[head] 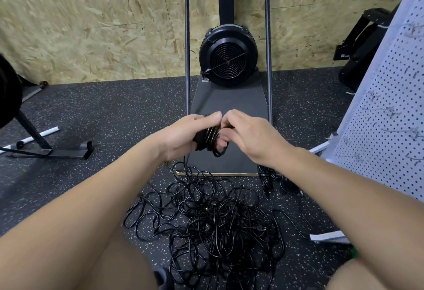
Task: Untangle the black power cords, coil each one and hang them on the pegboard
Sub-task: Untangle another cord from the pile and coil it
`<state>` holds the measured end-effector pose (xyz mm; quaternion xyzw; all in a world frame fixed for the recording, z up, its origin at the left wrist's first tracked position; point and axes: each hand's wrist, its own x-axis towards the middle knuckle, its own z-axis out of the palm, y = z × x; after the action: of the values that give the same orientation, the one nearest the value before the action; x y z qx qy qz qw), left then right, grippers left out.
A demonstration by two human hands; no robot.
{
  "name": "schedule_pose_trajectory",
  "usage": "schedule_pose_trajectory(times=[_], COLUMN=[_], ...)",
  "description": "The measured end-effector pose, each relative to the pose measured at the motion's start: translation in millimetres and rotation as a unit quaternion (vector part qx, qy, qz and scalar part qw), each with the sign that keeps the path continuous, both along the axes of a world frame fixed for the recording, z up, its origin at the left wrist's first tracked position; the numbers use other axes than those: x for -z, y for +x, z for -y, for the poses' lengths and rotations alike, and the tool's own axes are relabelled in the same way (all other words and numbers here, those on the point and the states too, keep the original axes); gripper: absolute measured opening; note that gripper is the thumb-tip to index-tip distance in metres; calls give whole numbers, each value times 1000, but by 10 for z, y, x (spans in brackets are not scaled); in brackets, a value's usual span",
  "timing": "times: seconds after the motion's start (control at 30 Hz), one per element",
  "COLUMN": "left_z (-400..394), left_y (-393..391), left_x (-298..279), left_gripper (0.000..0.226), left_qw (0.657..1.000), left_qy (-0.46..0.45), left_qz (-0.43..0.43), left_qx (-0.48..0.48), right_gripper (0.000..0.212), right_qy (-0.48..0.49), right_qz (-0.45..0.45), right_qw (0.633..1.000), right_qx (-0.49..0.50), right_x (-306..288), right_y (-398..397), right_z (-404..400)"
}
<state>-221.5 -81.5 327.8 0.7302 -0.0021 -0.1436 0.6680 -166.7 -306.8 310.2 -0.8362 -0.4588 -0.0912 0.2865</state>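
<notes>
At the far left edge a black stand [34, 133] with a slanted leg sits on the speckled floor [110, 115], a white tube [43, 134] lying behind it. In the middle of the frame the left hand [183, 135] grips a coil [210, 138] of glossy black cord, several tight turns bunched side by side, its fingers curled round the bundle and the thumb pointing up over the top. The right hand [250, 135] meets it from the other side, fingers bent onto the coil's right end, pinching it, with a small loop of cord hanging just below. From the coil one strand drops toward the tangle [213, 220] in the lower centre: a loose heap of thin, shiny black cords in many overlapping loops, densest at its middle and spreading out in open curls toward the left. A plug end or two seem to show inside it, too small to be sure. Behind the hands, upper centre, a black fan unit [227, 57] stands on a dark platform [229, 106] between two upright metal tubes, against a chipboard wall [91, 25]. Just right of the platform's near corner, partly hidden by the right forearm, another small bundle [266, 179] of black cord lies on the floor. Along the right edge stands the white pegboard [390, 106], tilted in the view, with wire hooks [392, 113] sticking out of it; no cord is visible on them.
</notes>
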Motion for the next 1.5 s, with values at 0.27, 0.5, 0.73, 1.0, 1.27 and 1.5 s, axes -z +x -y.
schedule_pose_trajectory(times=[0.27, 0.5, 0.73, 1.0, 1.27, 1.5], left_z=[7, -14, 299, 555, 332, 406], left_y=[-107, -112, -97, -20, -9, -9], left_x=[-44, 6, 201, 301, 98, 222], left_gripper=[24, 21, 32, 18, 26, 49], left_qw=[990, 993, 987, 959, 953, 972], left_qy=[-5, -39, 63, 67, 215, 34], left_qz=[-43, -46, 86, 163, 192, 169], left_qx=[137, 98, -120, -221, -92, -162], right_gripper=[45, 39, 35, 40, 32, 40], right_qy=[-25, -33, 121, 122, 17, 74], right_qz=[77, -58, -146, -204, -219, -188], right_qw=[996, 998, 978, 968, 975, 974], right_qx=[-24, -3, 91, 85, 30, 99], right_x=[3, 53, 119, -13, -107, -69], right_y=[-59, -33, 192, 158, 47, 26], right_z=[-115, -128, -83, -5, 80, -14])
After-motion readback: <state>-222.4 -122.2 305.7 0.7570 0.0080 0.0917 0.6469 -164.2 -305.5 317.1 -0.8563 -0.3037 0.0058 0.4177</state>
